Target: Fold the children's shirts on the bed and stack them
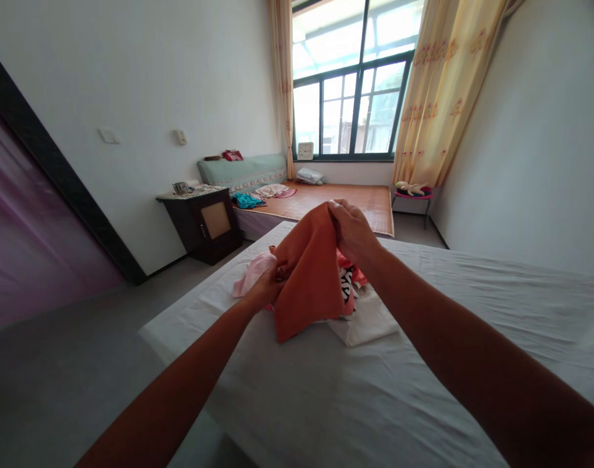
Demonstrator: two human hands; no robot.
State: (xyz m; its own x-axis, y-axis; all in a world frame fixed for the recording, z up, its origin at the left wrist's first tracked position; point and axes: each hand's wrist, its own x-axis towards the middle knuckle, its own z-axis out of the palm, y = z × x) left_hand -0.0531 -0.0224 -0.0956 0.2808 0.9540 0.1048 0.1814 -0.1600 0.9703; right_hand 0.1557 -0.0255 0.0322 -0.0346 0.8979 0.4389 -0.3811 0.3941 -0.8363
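My right hand pinches the top corner of an orange cloth and holds it up above a bed with a white sheet. My left hand grips the cloth's left edge lower down. Under and behind the cloth lies a small pile of clothes: a pink piece, a black-and-white patterned piece and a folded white piece.
A dark bedside cabinet stands by the left wall. Beyond it is a low platform bed with a bamboo mat, scattered clothes, a pillow and a clock at the window. A small red stool is by the curtain. Grey floor lies to the left.
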